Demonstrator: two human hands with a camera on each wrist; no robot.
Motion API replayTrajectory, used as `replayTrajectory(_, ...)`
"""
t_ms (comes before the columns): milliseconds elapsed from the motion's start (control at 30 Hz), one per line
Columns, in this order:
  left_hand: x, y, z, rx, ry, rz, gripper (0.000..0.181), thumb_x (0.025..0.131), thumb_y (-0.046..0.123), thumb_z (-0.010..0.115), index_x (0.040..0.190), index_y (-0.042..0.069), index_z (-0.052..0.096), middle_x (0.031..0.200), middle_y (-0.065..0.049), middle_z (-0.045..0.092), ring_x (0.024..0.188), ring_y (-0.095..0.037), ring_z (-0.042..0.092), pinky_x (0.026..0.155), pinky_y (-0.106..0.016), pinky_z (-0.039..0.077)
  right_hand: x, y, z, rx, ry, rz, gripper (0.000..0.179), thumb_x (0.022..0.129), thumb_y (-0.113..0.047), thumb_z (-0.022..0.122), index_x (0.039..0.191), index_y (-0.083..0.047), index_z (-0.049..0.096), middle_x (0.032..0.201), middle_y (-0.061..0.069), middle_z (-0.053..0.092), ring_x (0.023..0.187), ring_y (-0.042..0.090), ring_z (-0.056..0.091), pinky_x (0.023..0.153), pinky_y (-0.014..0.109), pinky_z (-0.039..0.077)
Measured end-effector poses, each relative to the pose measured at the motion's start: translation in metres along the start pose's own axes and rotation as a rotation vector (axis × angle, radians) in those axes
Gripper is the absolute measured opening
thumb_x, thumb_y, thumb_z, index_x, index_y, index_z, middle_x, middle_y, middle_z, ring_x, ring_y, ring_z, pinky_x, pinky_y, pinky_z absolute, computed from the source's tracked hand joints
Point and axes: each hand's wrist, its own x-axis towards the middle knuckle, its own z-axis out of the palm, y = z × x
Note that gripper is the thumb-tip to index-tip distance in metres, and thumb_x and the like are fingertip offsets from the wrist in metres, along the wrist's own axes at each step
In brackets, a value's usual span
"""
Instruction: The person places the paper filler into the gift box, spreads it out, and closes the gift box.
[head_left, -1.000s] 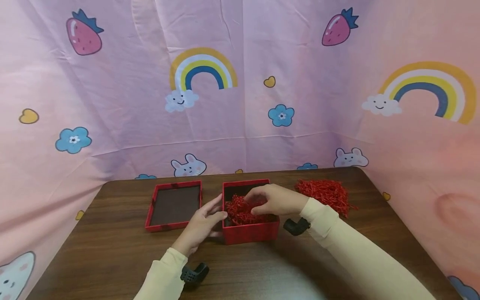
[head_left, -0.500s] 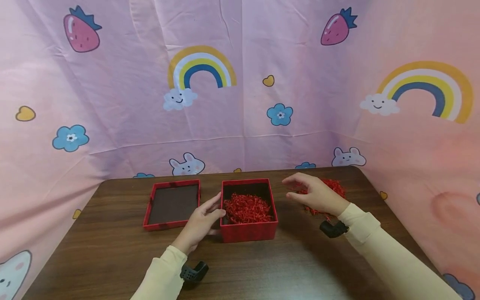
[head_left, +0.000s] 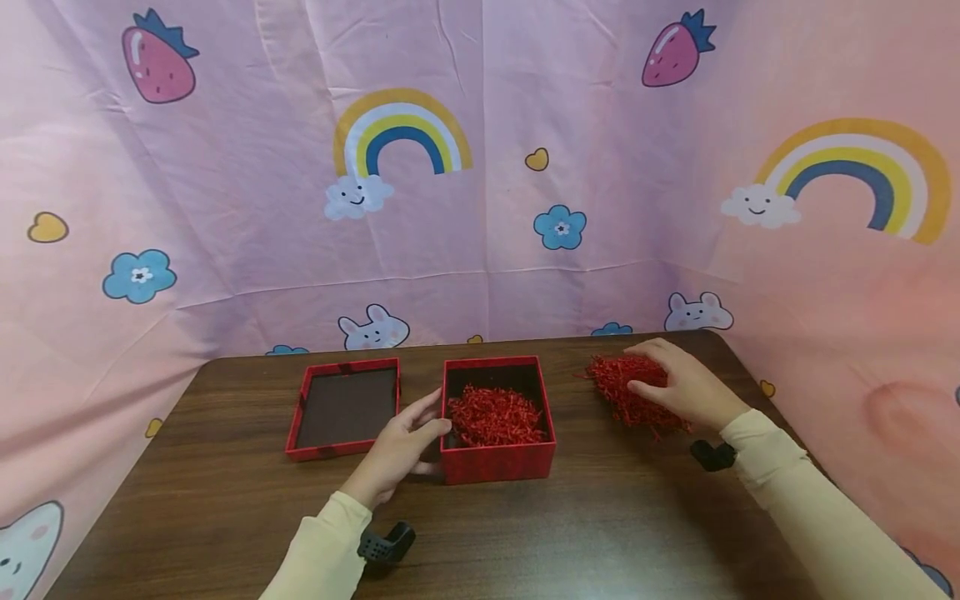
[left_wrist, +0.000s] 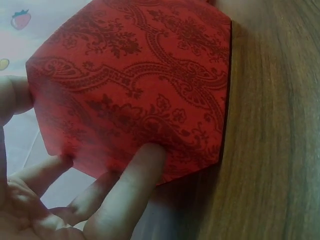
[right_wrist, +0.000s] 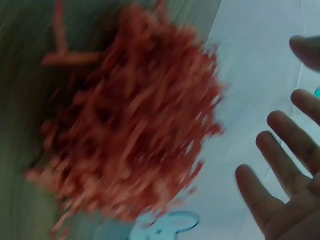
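Observation:
A red open box [head_left: 498, 467] with a dark floral pattern stands mid-table, part filled with crinkled red shredded paper [head_left: 497, 417]. Against its left side rests my left hand [head_left: 397, 446], thumb tip at the rim and fingers spread. In the left wrist view the fingertips touch the patterned wall of the box [left_wrist: 135, 90]. To the right lies a second pile of red shredded paper [head_left: 622, 387]. Over this pile is my right hand [head_left: 686, 383], fingers apart and holding nothing. The right wrist view has the spread fingers [right_wrist: 287, 145] beside the blurred shreds [right_wrist: 140, 120].
Left of the box lies a shallow red lid [head_left: 345, 408], its dark inside facing up. All of it sits on a brown wooden table [head_left: 525, 542]. A pink and lilac printed cloth [head_left: 495, 275] hangs behind the table and along its sides.
My right hand has left the box's inside and moved right to above the loose shredded paper pile. My left hand has stayed against the box.

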Motion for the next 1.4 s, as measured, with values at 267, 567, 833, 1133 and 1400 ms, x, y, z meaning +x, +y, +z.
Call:
replayTrajectory(267, -0.001, 0.002, 0.0, -0.009, -0.001, -0.003, 0.069, 0.099, 0.023, 0.069, 0.161, 0.018, 0.038, 0.157, -0.025, 0.041, 0.136, -0.047, 0.051, 0.078, -0.052, 0.063, -0.017, 0.038, 0.0, -0.018, -0.024, 0.054, 0.081, 0.091, -0.043, 0.079, 0.155, -0.009, 0.043, 0.154, 0.022, 0.041, 0.14, 0.048, 0.04, 0.107, 0.073, 0.038)
replayTrajectory(567, -0.001, 0.002, 0.002, -0.009, 0.004, -0.005, 0.067, 0.1, 0.024, 0.069, 0.16, 0.02, 0.039, 0.159, -0.025, 0.04, 0.137, -0.046, 0.05, 0.079, -0.052, 0.063, -0.023, 0.059, 0.005, 0.011, -0.076, 0.096, 0.105, 0.086, -0.048, 0.082, 0.161, -0.002, 0.026, 0.16, 0.032, 0.026, 0.144, 0.056, 0.029, 0.109, 0.077, 0.031)
replayTrajectory(833, -0.002, 0.003, 0.001, -0.026, -0.015, -0.004, 0.067, 0.101, 0.024, 0.068, 0.16, 0.019, 0.038, 0.159, -0.025, 0.04, 0.138, -0.046, 0.049, 0.081, -0.055, 0.062, -0.024, 0.067, 0.015, 0.046, -0.117, 0.119, 0.11, 0.085, -0.048, 0.083, 0.163, -0.001, 0.02, 0.161, 0.035, 0.021, 0.144, 0.06, 0.025, 0.108, 0.08, 0.028)
replayTrajectory(1133, -0.003, 0.002, 0.002, -0.032, -0.02, -0.004, 0.067, 0.101, 0.022, 0.067, 0.161, 0.018, 0.037, 0.158, -0.025, 0.041, 0.138, -0.046, 0.049, 0.081, -0.053, 0.062, -0.021, 0.069, 0.021, 0.033, -0.102, 0.086, 0.098, 0.087, -0.039, 0.083, 0.158, 0.002, 0.03, 0.151, 0.034, 0.037, 0.136, 0.054, 0.041, 0.108, 0.074, 0.035)
replayTrajectory(1400, -0.002, 0.001, 0.001, -0.035, -0.026, 0.003, 0.067, 0.101, 0.022, 0.067, 0.161, 0.018, 0.036, 0.158, -0.025, 0.041, 0.138, -0.046, 0.049, 0.081, -0.053, 0.062, -0.016, 0.072, 0.028, 0.034, -0.086, 0.086, 0.093, 0.088, -0.025, 0.084, 0.156, 0.007, 0.03, 0.15, 0.037, 0.042, 0.136, 0.055, 0.043, 0.11, 0.071, 0.035)
